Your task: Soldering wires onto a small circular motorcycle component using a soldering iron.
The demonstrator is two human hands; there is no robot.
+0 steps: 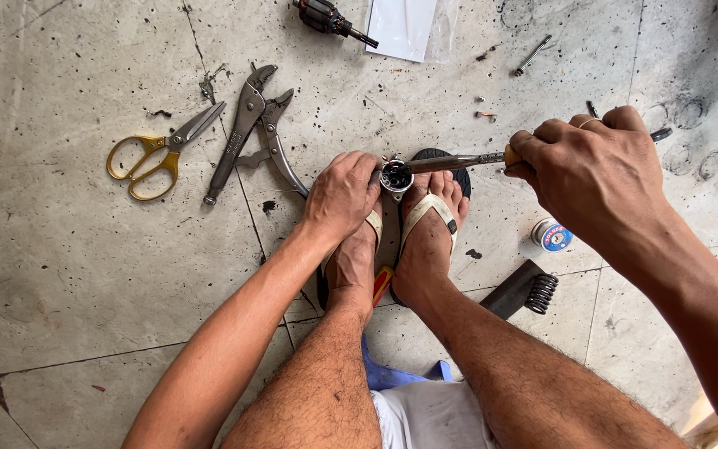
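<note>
The small round metal part (395, 176) sits on the floor just ahead of your toes, wedged between your two sandalled feet (425, 241), and your left hand (342, 195) presses against its left side with the fingers curled closed around it. The dark metal shaft of the tool (450, 162) lies nearly level and its tip meets the top of the part from the right; your right hand (592, 170) grips the yellowish handle end with all fingers wrapped shut, a ring showing on one of them. A red and yellow handle (382, 284) lies between your feet, under the sandals. Just right of your right foot lie a small blue-labelled spool (551, 235) and, nearer you, a dark block with a coiled spring (541, 293) against its end. To the left, on the grey stained floor (85, 274), locking pliers (253, 137) lie near your left hand, with yellow-handled scissors (159, 154) beyond them. At the top edge rest a motor armature (330, 20) and a white sheet (405, 29), and a small screwdriver (533, 56) lies well apart on the right
</note>
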